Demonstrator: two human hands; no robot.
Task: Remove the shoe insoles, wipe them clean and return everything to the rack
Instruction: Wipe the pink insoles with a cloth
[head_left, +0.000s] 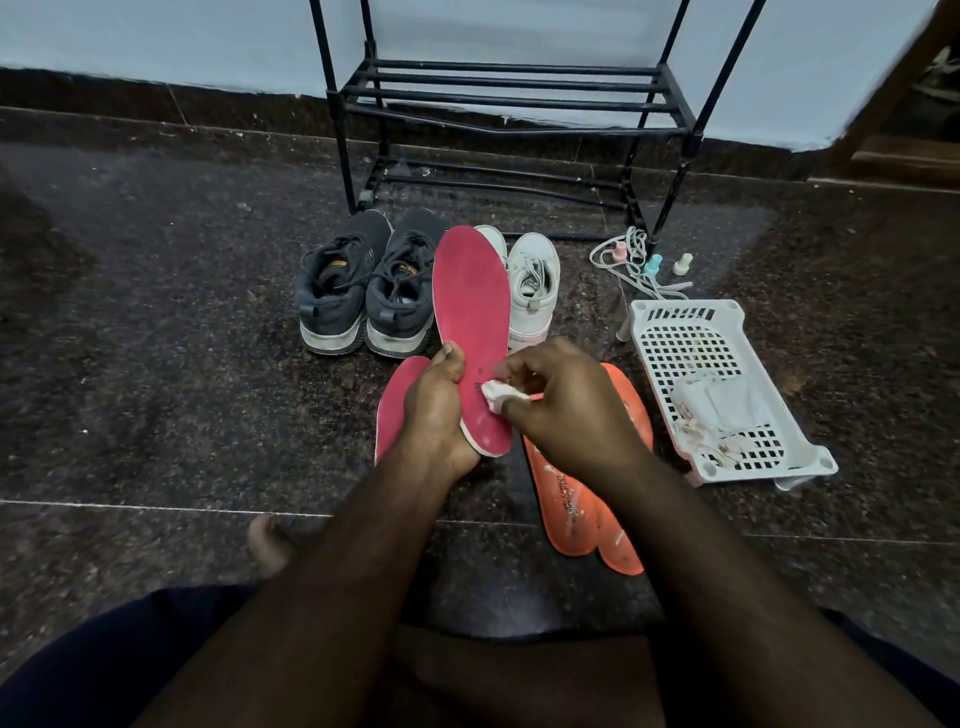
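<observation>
Pink insole (470, 306) held upright above the floor, heel end clamped in left hand (436, 410), right hand (563, 402) pinching white wipe (501, 397) against its face near the heel; advisable: stroke heel-to-toe with firm grip so the foam stays flat.

Pink insole (470, 306), orange insoles (576, 519), grey sneakers (363, 291), white basket (727, 312)
</observation>
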